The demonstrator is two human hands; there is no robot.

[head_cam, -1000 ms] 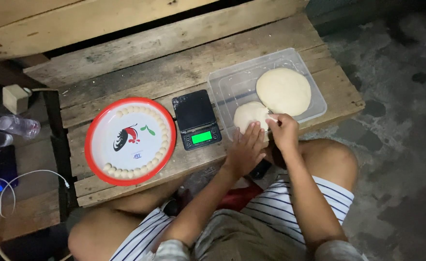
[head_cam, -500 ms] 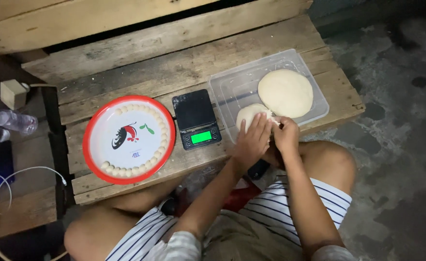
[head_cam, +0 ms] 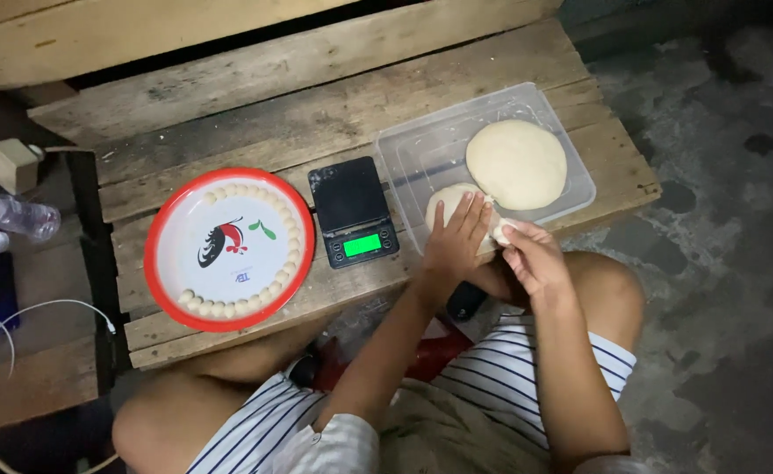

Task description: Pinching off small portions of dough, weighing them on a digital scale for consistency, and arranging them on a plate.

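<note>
pale soft dough lump (head_cam: 450,204), left hand (head_cam: 454,246) flat on it

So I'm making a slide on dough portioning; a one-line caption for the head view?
Both hands, left and right, work a dough piece in a clear tray beside a scale.

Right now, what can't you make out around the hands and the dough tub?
- Head view: smaller dough piece mostly covered by left hand.
- Bit pinched by right hand: fingers hide its shape.
- Scale display: too small to read.
- Plastic bottles: cut off by the left edge.
</note>
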